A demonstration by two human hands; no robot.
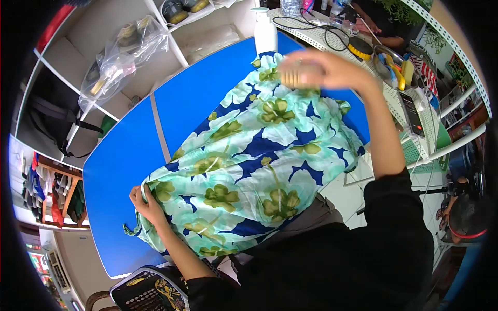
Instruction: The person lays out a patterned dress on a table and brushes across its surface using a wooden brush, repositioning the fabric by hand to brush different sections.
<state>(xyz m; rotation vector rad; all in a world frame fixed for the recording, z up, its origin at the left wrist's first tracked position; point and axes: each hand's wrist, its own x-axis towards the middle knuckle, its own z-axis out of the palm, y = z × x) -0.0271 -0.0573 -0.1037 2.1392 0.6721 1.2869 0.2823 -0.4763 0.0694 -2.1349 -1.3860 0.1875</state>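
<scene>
A floral cloth [249,160] in blue, white, mint and olive green lies spread over a blue table and hangs over its near edge. At the cloth's left edge, my left hand [147,206] pinches the fabric between thumb and fingers. My right hand [316,70] is raised over the far end of the cloth, blurred by motion. Its fingers are smeared, so whether it holds anything cannot be made out. Just beyond the cloth's far end stands a white bottle [265,35].
The blue table [116,171] borders white shelves [174,49] with plastic-bagged items. A white perforated rack [394,98] on the right carries a cable, a yellow-edged brush [359,47] and a phone-like device [411,114]. Another person's hand [369,26] is at the top right.
</scene>
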